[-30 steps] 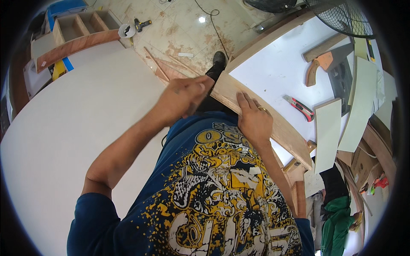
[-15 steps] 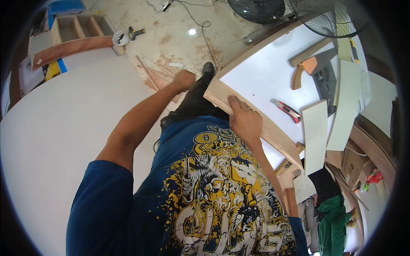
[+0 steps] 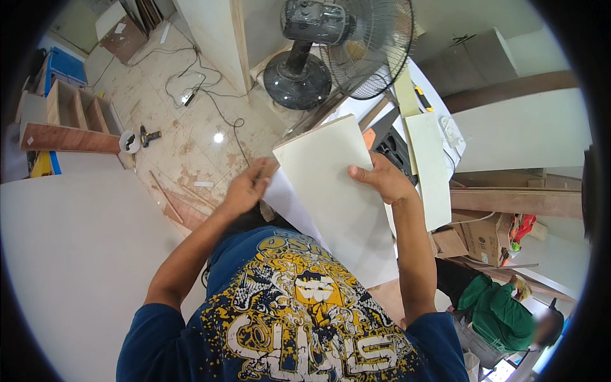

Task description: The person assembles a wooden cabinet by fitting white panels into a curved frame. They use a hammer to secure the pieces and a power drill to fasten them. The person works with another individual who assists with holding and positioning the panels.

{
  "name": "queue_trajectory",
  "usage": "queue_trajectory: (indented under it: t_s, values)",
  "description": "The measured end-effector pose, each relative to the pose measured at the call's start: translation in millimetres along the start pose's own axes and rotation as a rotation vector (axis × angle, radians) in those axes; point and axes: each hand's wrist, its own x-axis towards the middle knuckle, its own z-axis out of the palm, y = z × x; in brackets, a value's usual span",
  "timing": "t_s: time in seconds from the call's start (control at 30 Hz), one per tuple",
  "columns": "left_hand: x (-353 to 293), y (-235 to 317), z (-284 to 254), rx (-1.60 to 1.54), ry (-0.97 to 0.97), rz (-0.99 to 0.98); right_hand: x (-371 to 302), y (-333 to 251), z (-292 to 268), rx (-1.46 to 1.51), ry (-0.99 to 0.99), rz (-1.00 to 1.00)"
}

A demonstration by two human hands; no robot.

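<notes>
Holding flat cream rectangular laminate panel (image 3: 334,191) tilted up for handling | right hand (image 3: 382,181) fingers grasping right edge | left hand (image 3: 245,189) fingers curled at left corner, steadying.

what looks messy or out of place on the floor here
Loose black cables snake across the stained tile floor, and thin wood offcuts lie scattered near the left hand. The cream panel held up looks undamaged.

Upper left: my workshop's stained tile floor (image 3: 191,137), black cables (image 3: 203,95), wooden shelf unit (image 3: 70,121). Top centre: black pedestal fan (image 3: 337,51). Left: large white panel (image 3: 70,254). Right: stacked boards (image 3: 509,197), cardboard box (image 3: 484,235).
</notes>
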Motion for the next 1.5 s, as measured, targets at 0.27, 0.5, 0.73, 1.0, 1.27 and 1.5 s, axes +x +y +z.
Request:
queue_trajectory:
  t_s: [0.27, 0.5, 0.73, 1.0, 1.27, 1.5]
  values:
    - [2, 37, 97, 0.482, -0.514, 0.254, -31, 35, -8, 0.119, 0.044, -0.077]
    - [-10, 44, 129, 0.523, -0.166, 0.324, -51, 64, -14, 0.183, 0.055, -0.123]
    - [-28, 146, -36, -0.368, 0.332, 0.064, -49, 59, 10, 0.115, 0.038, -0.202]
    - [-27, 172, -61, 0.161, 0.336, 0.479, 0, 25, 94, -0.073, -0.09, -0.151]
    - [-29, 47, -151, -0.077, 0.442, 0.365, 75, -27, 187, -0.101, -0.176, -0.092]
    - [-32, -88, -285, 0.078, 0.481, 0.056, 168, -148, 256, -0.222, -0.077, -0.272]
